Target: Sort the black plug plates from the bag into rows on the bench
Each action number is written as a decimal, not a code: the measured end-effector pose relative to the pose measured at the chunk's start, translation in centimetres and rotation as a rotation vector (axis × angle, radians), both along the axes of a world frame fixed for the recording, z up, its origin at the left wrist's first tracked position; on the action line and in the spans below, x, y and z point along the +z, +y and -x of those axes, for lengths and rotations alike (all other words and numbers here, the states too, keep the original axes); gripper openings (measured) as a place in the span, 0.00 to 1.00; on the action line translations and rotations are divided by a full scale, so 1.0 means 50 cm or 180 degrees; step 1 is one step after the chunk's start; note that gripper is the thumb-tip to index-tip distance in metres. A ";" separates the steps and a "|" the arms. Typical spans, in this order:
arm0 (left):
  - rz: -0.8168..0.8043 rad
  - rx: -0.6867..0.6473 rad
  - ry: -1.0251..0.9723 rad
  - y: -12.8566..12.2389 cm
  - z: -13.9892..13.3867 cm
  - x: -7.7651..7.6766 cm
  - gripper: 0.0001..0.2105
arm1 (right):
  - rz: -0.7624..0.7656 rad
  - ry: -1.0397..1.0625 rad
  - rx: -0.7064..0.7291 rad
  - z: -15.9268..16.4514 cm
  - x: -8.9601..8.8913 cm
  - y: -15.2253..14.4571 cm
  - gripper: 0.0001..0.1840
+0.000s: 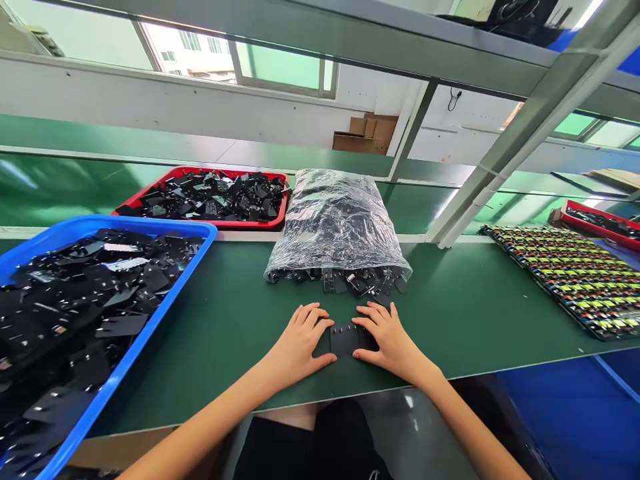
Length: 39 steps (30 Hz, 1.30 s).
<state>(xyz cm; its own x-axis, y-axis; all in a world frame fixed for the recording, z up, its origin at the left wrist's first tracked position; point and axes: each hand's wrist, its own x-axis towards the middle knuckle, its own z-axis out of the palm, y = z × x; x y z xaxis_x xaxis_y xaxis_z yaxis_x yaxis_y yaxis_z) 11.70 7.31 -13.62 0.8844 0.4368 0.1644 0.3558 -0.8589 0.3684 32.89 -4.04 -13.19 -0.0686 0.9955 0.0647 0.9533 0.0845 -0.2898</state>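
A small flat black plastic panel (344,341) with shiny spots along its far edge lies low over the green table between my hands. My left hand (301,341) grips its left edge, thumb near and fingers far. From the other side my right hand (387,341) holds the right part of the panel, and its palm shades that end. Just beyond the fingers, a clear plastic bag (343,217) lies with its mouth towards me. Black plastic parts (350,280) spill out of it, close to my right fingertips.
To the left stands a blue tray (183,280) heaped with black parts. A red tray (227,225) of similar pieces sits behind it. On the right lies a panel of yellow-green components in rows (575,280). A metal post (493,167) rises behind the table's right half.
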 end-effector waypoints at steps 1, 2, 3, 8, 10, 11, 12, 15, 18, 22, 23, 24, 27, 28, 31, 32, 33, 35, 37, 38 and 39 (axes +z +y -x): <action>-0.0011 -0.0012 -0.0002 0.000 0.000 -0.003 0.23 | -0.0045 0.0034 0.0026 0.001 -0.002 -0.001 0.27; -0.0030 -0.0030 -0.0005 0.002 0.000 -0.004 0.22 | -0.0093 0.0069 0.0062 0.000 -0.003 -0.001 0.27; -0.0062 -0.0052 -0.0016 0.007 0.001 -0.001 0.21 | -0.0147 0.0102 0.0101 -0.001 -0.002 0.001 0.28; -0.0332 -0.0124 -0.0283 0.078 -0.001 0.098 0.19 | -0.0584 0.0265 0.0291 -0.034 0.060 0.053 0.30; -0.0455 -0.0092 -0.0512 0.113 -0.002 0.183 0.20 | -0.0968 0.0579 0.0448 -0.050 0.124 0.090 0.30; -0.0525 -0.0063 -0.0662 0.126 0.001 0.230 0.20 | -0.1189 0.0787 0.0528 -0.055 0.162 0.107 0.30; -0.0590 -0.0022 -0.0828 0.134 0.005 0.277 0.20 | -0.1414 0.0992 0.0602 -0.057 0.202 0.122 0.29; -0.0718 0.0171 -0.1327 0.129 0.031 0.389 0.21 | -0.2011 0.1295 0.0705 -0.043 0.306 0.145 0.28; -0.0705 0.0280 -0.1631 0.109 0.062 0.427 0.22 | -0.2473 0.1159 0.0801 -0.015 0.354 0.144 0.29; -0.0660 0.0172 -0.1700 0.110 0.084 0.414 0.24 | -0.2734 0.0684 0.0870 -0.001 0.344 0.147 0.29; -0.0659 0.0164 -0.1683 0.114 0.086 0.410 0.24 | -0.2749 0.0621 0.0875 -0.002 0.339 0.151 0.29; -0.0656 0.0166 -0.1664 0.119 0.087 0.408 0.24 | -0.2745 0.0593 0.0876 -0.004 0.336 0.155 0.29; -0.0621 0.0181 -0.1594 0.133 0.080 0.406 0.25 | -0.2650 0.0628 0.0861 -0.012 0.331 0.168 0.28; -0.0601 0.0174 -0.1575 0.136 0.076 0.405 0.24 | -0.2603 0.0650 0.0851 -0.014 0.331 0.171 0.27; -0.0542 0.0161 -0.1509 0.145 0.062 0.399 0.24 | -0.2502 0.0708 0.0800 -0.019 0.329 0.179 0.26; -0.0526 0.0168 -0.1494 0.147 0.059 0.396 0.24 | -0.2487 0.0718 0.0773 -0.021 0.329 0.180 0.26; -0.0510 0.0180 -0.1483 0.150 0.056 0.394 0.24 | -0.2480 0.0722 0.0748 -0.022 0.328 0.181 0.26; -0.0463 0.0198 -0.1459 0.154 0.055 0.390 0.24 | -0.2469 0.0723 0.0711 -0.024 0.327 0.182 0.25; -0.0420 0.0213 -0.1421 0.158 0.056 0.389 0.24 | -0.2482 0.0722 0.0709 -0.025 0.327 0.183 0.25; -0.0417 0.0223 -0.1413 0.158 0.057 0.389 0.24 | -0.2492 0.0723 0.0722 -0.026 0.326 0.183 0.25; -0.0424 0.0231 -0.1410 0.158 0.057 0.389 0.24 | -0.2503 0.0726 0.0738 -0.026 0.326 0.183 0.25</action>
